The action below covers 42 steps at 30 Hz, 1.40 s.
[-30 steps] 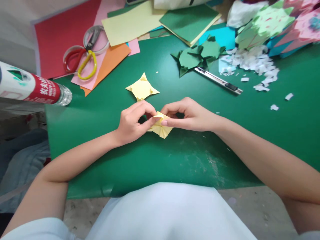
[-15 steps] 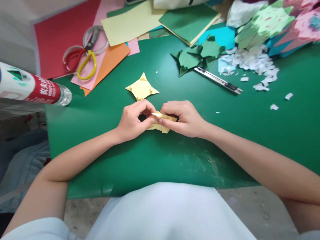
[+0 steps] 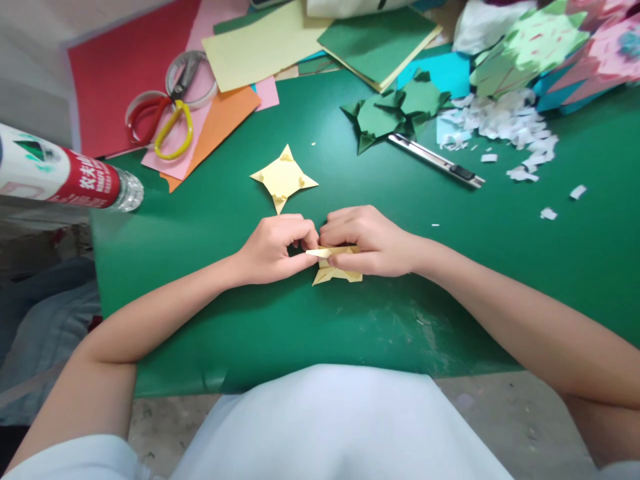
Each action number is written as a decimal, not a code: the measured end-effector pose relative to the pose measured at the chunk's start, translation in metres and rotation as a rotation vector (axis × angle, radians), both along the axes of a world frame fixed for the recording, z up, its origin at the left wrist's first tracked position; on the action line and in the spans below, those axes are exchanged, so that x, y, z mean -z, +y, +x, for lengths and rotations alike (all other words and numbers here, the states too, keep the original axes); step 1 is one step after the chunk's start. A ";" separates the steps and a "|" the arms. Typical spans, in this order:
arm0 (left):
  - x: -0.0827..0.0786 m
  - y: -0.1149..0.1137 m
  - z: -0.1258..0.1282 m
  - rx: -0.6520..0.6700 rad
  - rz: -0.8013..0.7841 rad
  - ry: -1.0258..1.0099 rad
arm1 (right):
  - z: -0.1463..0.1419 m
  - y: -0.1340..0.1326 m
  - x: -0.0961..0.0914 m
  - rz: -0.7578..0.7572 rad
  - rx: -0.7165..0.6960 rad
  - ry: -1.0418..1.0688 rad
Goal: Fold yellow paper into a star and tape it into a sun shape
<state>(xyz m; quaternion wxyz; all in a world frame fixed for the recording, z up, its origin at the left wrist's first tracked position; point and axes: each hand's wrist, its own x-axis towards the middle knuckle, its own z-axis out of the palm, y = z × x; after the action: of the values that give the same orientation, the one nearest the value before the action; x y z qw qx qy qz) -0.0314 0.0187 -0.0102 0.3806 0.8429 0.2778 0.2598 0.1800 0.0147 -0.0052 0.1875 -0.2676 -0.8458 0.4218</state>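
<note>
Between my hands is a piece of folded yellow paper point(image 3: 341, 272), with a pale flap standing up along its far edge. My right hand point(image 3: 373, 241) pinches it from the right, thumb in front and curled fingers behind. From the left, my left hand point(image 3: 277, 250) pinches the pointed left end of the flap between thumb and fingertips. Parts of the paper are hidden by the right thumb and fingers. Just beyond the left hand lies a yellow four-pointed paper star point(image 3: 284, 177), flat on the green table point(image 3: 240, 333), its small corners curled up.
Scissors point(image 3: 175, 110) and a tape roll point(image 3: 207, 83) lie on coloured sheets at the back left. A bottle point(image 3: 65, 170) lies at the left edge. Toward the right are green paper stars point(image 3: 385, 117), a utility knife point(image 3: 437, 160), white scraps point(image 3: 520, 127) and folded paper models point(image 3: 530, 50).
Both hands have shifted slightly nearer to me with the folded yellow paper, which has turned to show more of its front. The star's near point is now uncovered.
</note>
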 end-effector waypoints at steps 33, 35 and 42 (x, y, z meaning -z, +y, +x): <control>-0.001 -0.004 0.003 -0.073 0.049 -0.031 | 0.001 -0.001 0.003 0.039 0.083 0.022; -0.001 -0.003 0.002 -0.084 0.036 -0.012 | 0.000 -0.002 0.004 0.044 0.093 0.015; -0.004 -0.002 0.002 -0.105 -0.090 -0.055 | 0.001 0.000 0.003 0.039 0.093 0.044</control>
<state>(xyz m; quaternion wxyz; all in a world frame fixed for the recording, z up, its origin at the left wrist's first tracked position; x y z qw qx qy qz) -0.0297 0.0170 -0.0066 0.4116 0.8018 0.3225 0.2894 0.1811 0.0142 -0.0083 0.2306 -0.2937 -0.8361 0.4019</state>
